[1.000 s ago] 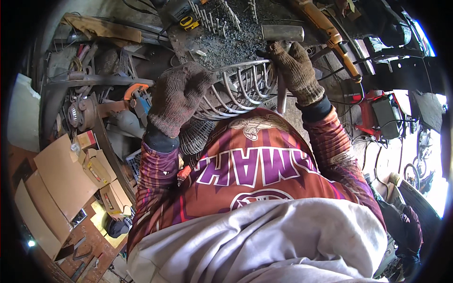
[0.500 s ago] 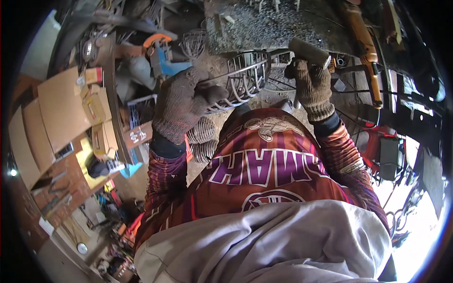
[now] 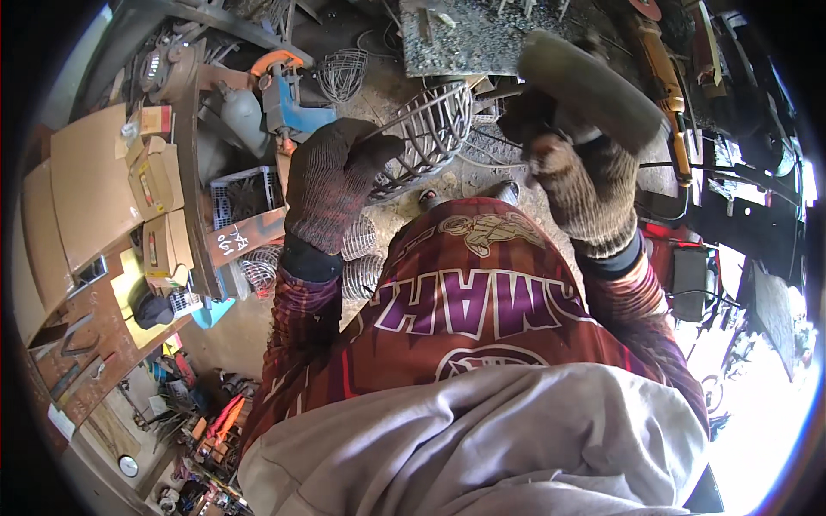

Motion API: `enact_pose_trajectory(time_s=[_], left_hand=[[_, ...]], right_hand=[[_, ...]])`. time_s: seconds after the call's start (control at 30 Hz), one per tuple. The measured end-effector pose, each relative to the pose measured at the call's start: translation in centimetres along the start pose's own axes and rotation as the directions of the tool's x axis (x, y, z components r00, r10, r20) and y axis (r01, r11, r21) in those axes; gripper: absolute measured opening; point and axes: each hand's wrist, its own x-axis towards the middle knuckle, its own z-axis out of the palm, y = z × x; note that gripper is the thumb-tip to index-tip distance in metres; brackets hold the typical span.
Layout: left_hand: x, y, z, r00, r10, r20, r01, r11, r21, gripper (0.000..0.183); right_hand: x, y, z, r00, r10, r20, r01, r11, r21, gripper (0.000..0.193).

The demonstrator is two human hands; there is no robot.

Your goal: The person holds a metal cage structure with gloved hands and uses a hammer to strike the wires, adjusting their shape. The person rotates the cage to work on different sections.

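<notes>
My left hand (image 3: 331, 176), in a dark knitted glove, is closed round the rim of a rounded metal cage (image 3: 437, 129) made of bent, crossing rods. The cage is tilted, its far end close to the metal-topped bench. To its right, my right hand (image 3: 589, 193), in a brown knitted glove, grips a hammer (image 3: 594, 90) with a thick, dull cylindrical head. The hammer is raised clear of the cage and slightly blurred. Most of its handle is hidden by the head and the glove.
A worn metal bench top (image 3: 473, 39) lies ahead. An orange-and-blue tool (image 3: 292, 99) and a loose wire cage (image 3: 342, 76) are to the left, with cardboard boxes (image 3: 90, 189) farther out. More coiled wire pieces (image 3: 361, 271) lie below my left wrist. A yellow power tool (image 3: 667, 77) is at right.
My right hand has lifted the hammer up and to the right, closer to the camera. My left hand still grips the cage, which has shifted slightly left in the picture.
</notes>
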Motion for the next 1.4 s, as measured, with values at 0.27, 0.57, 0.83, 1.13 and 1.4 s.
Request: enact_pose_trajectory(time_s=[0.27, 0.57, 0.83, 1.13, 1.4], left_hand=[[-1.8, -3.9, -1.2, 0.999, 0.008, -0.042, -0.014, 0.991, -0.131, 0.025], [-4.0, -6.9, -2.3, 0.990, 0.068, -0.121, -0.084, 0.988, -0.132, 0.031], [-5.3, -11.6, -2.9, 0.937, -0.343, 0.058, 0.227, 0.474, -0.851, 0.027], [-5.6, -13.8, -4.0, 0.939, -0.334, -0.082, 0.186, 0.694, -0.695, 0.026], [-5.8, -26.3, -0.9, 0.994, -0.054, 0.093, 0.086, -0.125, -0.988, 0.051]], right_hand=[[-5.3, 6.1, 3.6, 0.985, 0.058, 0.165, 0.042, 0.836, -0.547, 0.052], [-4.5, 5.1, 8.7, 0.929, 0.165, 0.332, 0.166, 0.617, -0.769, 0.076], [-5.1, 5.7, 9.1, 0.964, 0.142, 0.224, -0.027, 0.893, -0.450, 0.051], [-6.9, 6.6, 7.0, 0.904, 0.335, -0.264, -0.395, 0.891, -0.223, 0.029], [-3.4, 6.4, 3.3, 0.917, 0.328, -0.228, -0.360, 0.926, -0.116, 0.035]])
